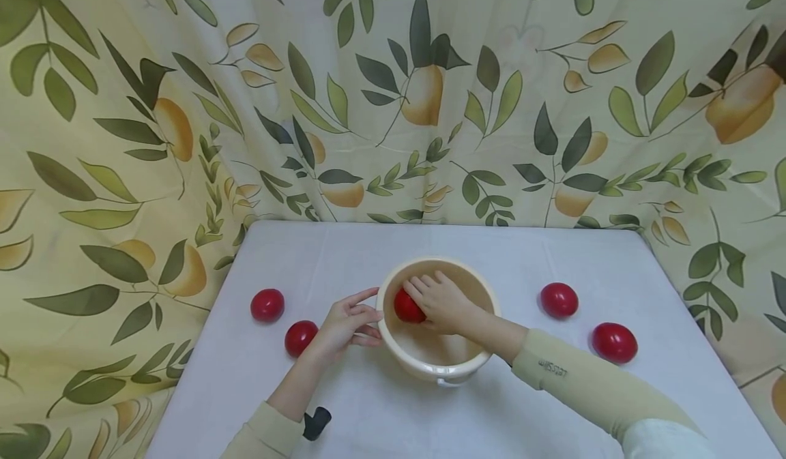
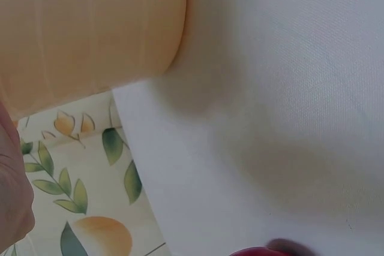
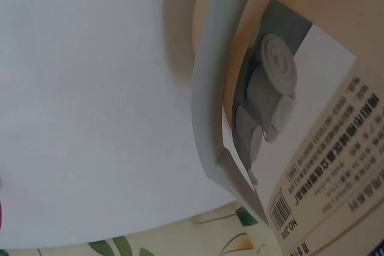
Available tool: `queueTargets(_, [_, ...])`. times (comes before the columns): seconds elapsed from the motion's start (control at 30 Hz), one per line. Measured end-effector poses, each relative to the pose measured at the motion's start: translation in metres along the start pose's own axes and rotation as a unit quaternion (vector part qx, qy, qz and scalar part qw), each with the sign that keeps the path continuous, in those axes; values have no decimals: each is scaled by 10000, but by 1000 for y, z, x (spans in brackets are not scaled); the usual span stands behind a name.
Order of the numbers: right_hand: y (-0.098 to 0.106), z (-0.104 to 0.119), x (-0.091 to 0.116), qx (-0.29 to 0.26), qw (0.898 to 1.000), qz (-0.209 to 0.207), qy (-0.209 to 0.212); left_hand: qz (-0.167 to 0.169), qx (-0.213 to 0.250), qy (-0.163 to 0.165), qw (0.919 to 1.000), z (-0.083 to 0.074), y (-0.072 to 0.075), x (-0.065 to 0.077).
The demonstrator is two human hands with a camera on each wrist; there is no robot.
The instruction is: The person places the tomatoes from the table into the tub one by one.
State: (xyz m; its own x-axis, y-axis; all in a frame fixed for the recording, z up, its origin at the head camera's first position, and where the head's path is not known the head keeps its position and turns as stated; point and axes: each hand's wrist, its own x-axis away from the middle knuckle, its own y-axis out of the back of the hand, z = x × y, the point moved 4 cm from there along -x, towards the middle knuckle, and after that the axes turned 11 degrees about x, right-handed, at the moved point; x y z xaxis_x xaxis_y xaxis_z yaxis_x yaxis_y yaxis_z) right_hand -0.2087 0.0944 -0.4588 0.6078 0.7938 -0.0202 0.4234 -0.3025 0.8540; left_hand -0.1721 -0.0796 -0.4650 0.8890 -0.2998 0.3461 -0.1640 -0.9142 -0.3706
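A cream bucket [image 1: 399, 350] with a pale rim stands mid-table; its wall [image 2: 90, 28] fills the upper left of the left wrist view. Inside it, against the left part of the wall, my right hand [image 1: 443, 303] holds a glossy red ball [image 1: 406, 307], fingers curled over its top. My left hand [image 1: 345, 326] is at the bucket's left side, fingers loosely spread and fingertips right at the rim. Part of this hand [image 2: 13, 187] shows at the left wrist view's edge. The right wrist view has the bucket's pale handle [image 3: 210, 88] and printed label [image 3: 324, 118].
Two red balls lie left of the bucket: one farther out [image 1: 267, 305], another [image 1: 300, 338] close by my left wrist. On the right lie another red ball [image 1: 559, 300] and a nearer one [image 1: 615, 342]. A leaf-patterned curtain [image 1: 393, 159] hangs behind the white-covered table [image 1: 331, 254].
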Motion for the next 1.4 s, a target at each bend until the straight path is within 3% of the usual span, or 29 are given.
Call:
queueTargets(0.63, [-18, 9, 0, 1010, 9935, 467, 234, -67, 65, -64, 9999, 4, 2, -2])
queueTargets(0.77, [-14, 8, 0, 835, 9961, 200, 191, -61, 30, -74, 9999, 4, 2, -1])
queueTargets(0.9, [-6, 2, 1, 266, 9993, -261, -14, -43, 39, -56, 10000, 4, 2, -1])
queueTargets(1.03, [7, -12, 7, -587, 9948, -703, -443, -14, 20, -52, 10000, 4, 1, -1])
queueTargets(1.17, [19, -29, 22, -1236, 9802, -1119, -1064, -7, -12, -59, 10000, 3, 0, 0])
queueTargets(1.33, [24, -53, 57, -1575, 9600, -1013, -2083, -39, 28, -72, 10000, 2, 0, 1])
queueTargets(1.4, [22, -63, 79, -1692, 9460, -877, -2622, -29, 30, -63, 10000, 2, 0, 0])
